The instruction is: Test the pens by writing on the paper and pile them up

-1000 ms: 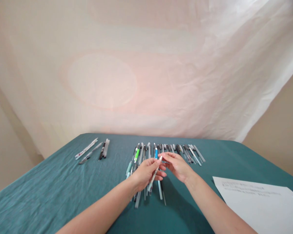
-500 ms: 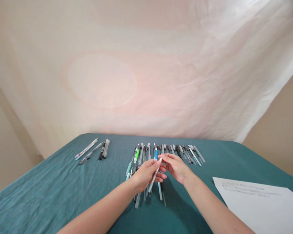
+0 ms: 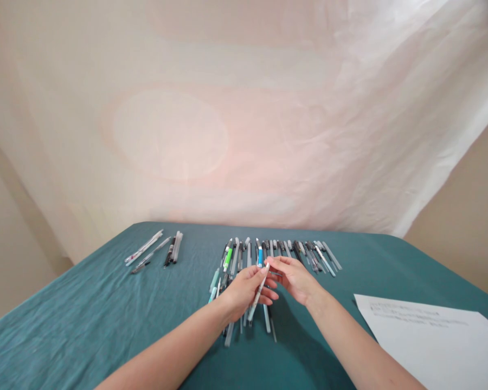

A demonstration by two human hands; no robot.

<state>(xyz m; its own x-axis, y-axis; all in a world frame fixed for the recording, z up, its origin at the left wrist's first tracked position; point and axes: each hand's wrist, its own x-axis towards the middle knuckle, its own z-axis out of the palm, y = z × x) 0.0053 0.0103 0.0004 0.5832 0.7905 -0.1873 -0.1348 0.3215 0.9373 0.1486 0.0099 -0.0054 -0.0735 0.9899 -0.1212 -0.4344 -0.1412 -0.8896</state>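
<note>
My left hand is closed around a white pen, which tilts from lower left to upper right. My right hand pinches the pen's upper tip, its fingers pressed together at the cap end. Both hands hover just above a row of several pens spread across the teal tablecloth; among them are a blue-and-white one and a green one.
A smaller group of several pens lies apart at the back left of the table. A printed white sheet of paper rests at the right front. A pale cloth backdrop hangs behind the table.
Almost nothing: both hands stay on the white pen, with the right fingers shifting slightly at its tip.
</note>
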